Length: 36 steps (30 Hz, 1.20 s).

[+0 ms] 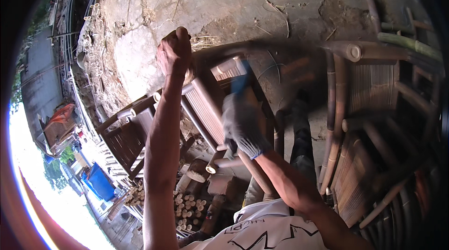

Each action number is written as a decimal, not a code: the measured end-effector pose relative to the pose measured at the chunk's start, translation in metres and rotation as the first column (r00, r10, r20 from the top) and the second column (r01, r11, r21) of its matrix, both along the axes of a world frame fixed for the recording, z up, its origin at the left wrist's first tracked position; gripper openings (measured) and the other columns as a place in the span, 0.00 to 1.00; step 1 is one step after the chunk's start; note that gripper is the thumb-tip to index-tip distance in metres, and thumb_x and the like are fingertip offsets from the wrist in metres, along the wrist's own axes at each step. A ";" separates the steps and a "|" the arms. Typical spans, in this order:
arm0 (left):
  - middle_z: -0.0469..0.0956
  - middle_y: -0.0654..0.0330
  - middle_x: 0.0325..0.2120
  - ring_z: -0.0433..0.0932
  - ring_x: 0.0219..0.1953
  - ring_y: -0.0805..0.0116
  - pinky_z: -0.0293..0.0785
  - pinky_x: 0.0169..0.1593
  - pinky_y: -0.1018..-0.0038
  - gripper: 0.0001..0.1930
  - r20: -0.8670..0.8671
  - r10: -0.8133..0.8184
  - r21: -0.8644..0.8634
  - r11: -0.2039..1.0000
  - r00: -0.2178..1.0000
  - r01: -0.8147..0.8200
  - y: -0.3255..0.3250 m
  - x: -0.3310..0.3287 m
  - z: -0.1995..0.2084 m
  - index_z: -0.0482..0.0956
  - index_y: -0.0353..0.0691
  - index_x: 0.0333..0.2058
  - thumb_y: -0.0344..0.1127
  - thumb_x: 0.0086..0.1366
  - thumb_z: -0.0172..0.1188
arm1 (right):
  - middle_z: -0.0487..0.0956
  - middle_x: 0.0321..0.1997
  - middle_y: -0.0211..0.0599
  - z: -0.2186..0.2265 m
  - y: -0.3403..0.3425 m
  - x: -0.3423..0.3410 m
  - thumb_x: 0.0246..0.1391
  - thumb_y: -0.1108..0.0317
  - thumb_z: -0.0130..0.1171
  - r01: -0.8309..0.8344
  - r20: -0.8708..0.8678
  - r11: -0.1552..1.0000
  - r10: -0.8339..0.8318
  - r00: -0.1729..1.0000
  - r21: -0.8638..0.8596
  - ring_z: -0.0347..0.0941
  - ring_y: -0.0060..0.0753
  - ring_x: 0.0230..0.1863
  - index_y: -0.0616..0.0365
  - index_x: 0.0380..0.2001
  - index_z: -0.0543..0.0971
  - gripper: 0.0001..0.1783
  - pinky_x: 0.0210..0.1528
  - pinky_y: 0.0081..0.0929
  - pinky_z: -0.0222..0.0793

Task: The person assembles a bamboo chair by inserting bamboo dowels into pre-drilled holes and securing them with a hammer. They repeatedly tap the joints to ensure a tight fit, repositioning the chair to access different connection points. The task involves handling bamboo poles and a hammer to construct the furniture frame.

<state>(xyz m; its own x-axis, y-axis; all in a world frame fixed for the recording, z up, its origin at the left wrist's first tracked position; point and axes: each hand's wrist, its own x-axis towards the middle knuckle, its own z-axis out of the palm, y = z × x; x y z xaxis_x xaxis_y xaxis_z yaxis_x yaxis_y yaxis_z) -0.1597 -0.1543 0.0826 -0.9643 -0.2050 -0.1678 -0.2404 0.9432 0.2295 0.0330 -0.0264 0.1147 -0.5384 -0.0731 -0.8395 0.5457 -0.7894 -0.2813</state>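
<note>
Bamboo chair (206, 114) | under left hand (175, 54), fisted, and gloved right hand (239, 126), curled | what's held: cannot tell

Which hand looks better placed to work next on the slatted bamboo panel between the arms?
Probably the right: the gloved right hand appears beside the slatted bamboo panel, with a blurred blue thing just above it in the picture. The bare left hand is farther out, beyond the panel's upper end.

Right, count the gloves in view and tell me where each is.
1: a grey glove on the right hand. The left hand is bare. Others may be hidden.
</note>
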 end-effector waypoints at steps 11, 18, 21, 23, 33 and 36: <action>0.78 0.39 0.37 0.77 0.43 0.38 0.71 0.48 0.52 0.26 -0.177 0.042 0.146 0.989 0.983 -0.016 0.008 0.004 0.007 0.81 0.36 0.35 0.55 0.63 0.43 | 0.56 0.10 0.14 0.020 0.007 0.026 0.65 0.54 0.49 -0.213 -0.022 0.935 0.216 0.976 -0.284 0.51 0.13 0.06 0.43 0.21 0.65 0.18 0.06 0.18 0.49; 0.66 0.67 0.18 0.60 0.18 0.79 0.54 0.21 0.76 0.20 0.041 0.550 0.999 -0.034 0.834 -0.027 -0.034 0.090 0.031 0.77 0.38 0.29 0.49 0.68 0.48 | 0.57 0.12 0.18 0.098 0.073 0.196 0.66 0.57 0.46 -0.225 0.236 0.947 0.171 0.957 0.229 0.50 0.16 0.08 0.43 0.29 0.67 0.10 0.09 0.21 0.48; 0.69 0.65 0.27 0.64 0.28 0.76 0.59 0.32 0.75 0.22 0.214 0.105 0.976 -0.057 0.971 -0.209 -0.028 0.241 0.041 0.75 0.36 0.37 0.54 0.68 0.48 | 0.61 0.14 0.23 0.131 0.084 0.284 0.64 0.65 0.45 -0.354 0.174 0.722 0.314 0.933 0.594 0.59 0.18 0.11 0.52 0.49 0.68 0.12 0.12 0.21 0.57; 0.72 0.63 0.36 0.68 0.38 0.72 0.63 0.43 0.73 0.27 0.438 -0.260 0.899 0.127 0.861 -0.419 -0.022 0.361 0.058 0.75 0.35 0.43 0.58 0.66 0.51 | 0.66 0.16 0.30 0.153 0.071 0.316 0.62 0.66 0.44 -0.528 0.303 0.486 0.467 0.830 0.696 0.65 0.24 0.13 0.55 0.60 0.63 0.23 0.15 0.26 0.63; 0.74 0.64 0.19 0.69 0.22 0.75 0.65 0.27 0.74 0.23 0.602 0.109 0.792 0.053 0.791 -0.609 -0.071 0.597 0.096 0.80 0.32 0.28 0.51 0.64 0.58 | 0.80 0.36 0.54 0.125 -0.059 0.423 0.53 0.65 0.56 -0.350 0.091 0.005 0.962 0.257 0.937 0.78 0.57 0.39 0.60 0.51 0.70 0.22 0.42 0.46 0.73; 0.66 0.69 0.15 0.62 0.19 0.79 0.58 0.22 0.71 0.24 0.527 0.286 0.825 0.057 0.801 -0.563 -0.107 0.645 0.063 0.71 0.37 0.19 0.52 0.64 0.58 | 0.79 0.33 0.58 0.145 -0.090 0.424 0.55 0.57 0.57 -0.362 0.321 -0.313 0.946 -0.040 0.878 0.78 0.62 0.35 0.60 0.46 0.70 0.22 0.37 0.53 0.73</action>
<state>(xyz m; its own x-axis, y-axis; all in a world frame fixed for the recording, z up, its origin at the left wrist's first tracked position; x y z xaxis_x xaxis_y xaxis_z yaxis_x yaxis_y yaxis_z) 0.4849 -0.2612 0.1458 -0.6911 -0.1267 -0.7116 -0.6761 -0.2347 0.6984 0.4566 -0.1161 0.2598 -0.7337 -0.4187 -0.5352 0.0023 0.7861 -0.6181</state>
